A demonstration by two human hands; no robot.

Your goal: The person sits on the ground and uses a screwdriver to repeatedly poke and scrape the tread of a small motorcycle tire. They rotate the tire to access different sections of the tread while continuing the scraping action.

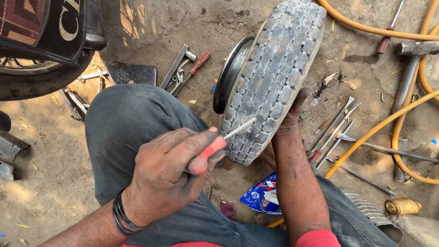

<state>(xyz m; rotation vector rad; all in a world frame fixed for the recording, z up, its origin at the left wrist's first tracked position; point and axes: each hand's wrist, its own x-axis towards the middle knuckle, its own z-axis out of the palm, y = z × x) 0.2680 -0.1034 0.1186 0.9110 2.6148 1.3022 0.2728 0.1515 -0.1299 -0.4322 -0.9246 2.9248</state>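
At the far left a parked motorbike's rear wheel [32, 75] shows under a dark mudguard, and just right of it loose tools [183, 68] — wrenches and a red-handled screwdriver — lie on the dusty ground. Nearer, the person's left knee in grey trousers [132, 123] fills the middle left. The left hand [169, 176], with dark bands on its wrist, has its fingers wrapped tight around the red handle of a rasp tool [219, 142], whose twisted metal shaft points right and touches the tread of the tyre [272, 77]. That small tyre, still on its dark rim, stands upright on the ground between the knees, in the middle of the view. The right hand [292, 114] presses flat against the tyre's right side with its fingers spread, steadying it without closing around it. Below it lies a blue packet [263, 194]. Further right, thin metal rods [334, 132] rest on the ground, crossed by a looping orange hose [402, 128], with a hammer [409, 68] at the far right.
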